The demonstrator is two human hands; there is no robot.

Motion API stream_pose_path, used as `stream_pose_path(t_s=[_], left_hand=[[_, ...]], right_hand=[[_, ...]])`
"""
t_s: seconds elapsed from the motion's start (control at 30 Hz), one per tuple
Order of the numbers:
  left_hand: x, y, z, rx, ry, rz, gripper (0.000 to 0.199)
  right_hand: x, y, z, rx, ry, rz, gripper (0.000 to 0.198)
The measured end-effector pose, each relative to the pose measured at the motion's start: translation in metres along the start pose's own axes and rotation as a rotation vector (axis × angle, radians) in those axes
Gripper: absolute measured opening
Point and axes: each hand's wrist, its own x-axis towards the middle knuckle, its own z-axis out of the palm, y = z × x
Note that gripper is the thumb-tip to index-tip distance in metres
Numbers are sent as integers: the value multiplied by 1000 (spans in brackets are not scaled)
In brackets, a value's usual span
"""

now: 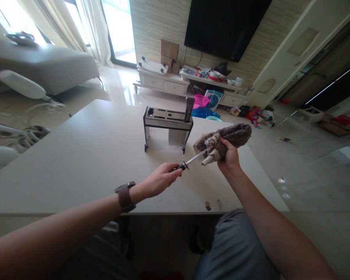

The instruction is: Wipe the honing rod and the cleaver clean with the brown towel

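Observation:
My left hand (165, 177) is closed around the black handle of a sharpening steel (196, 157), whose thin metal rod points up and to the right. The rod's far end meets a fuzzy brown-grey cloth (235, 136), bunched up in my right hand (230, 154). How far the rod goes into the folds is hidden. Just beyond my hands a knife block (167, 124) stands upright on the white table (105, 171). One knife with a dark handle (188, 109) sits in its right slot, the wide blade showing below.
Two small stickers, one a yellow figure (208, 205), lie near the table's front edge. Past the table are a pink basket (200, 101), a low white cabinet (169, 84) and a wall television (224, 27). A white chair (23, 83) is at the left.

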Motion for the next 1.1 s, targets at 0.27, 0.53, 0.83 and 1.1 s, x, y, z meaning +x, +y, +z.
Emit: stream_pose_path(t_s=[0.27, 0.53, 0.83, 1.1], left_hand=[[-4, 2, 0, -9, 1, -22, 32], [-1, -1, -1, -25, 53, -11, 34], [2, 1, 0, -66, 81, 8, 31], [3, -1, 2, -71, 60, -14, 38]], right_hand=[[5, -4, -4, 38, 23, 30, 17], [-32, 19, 9, -55, -176, 196, 26], [-79, 42, 22, -152, -322, 315, 39], [-76, 42, 21, -162, -251, 247, 35]])
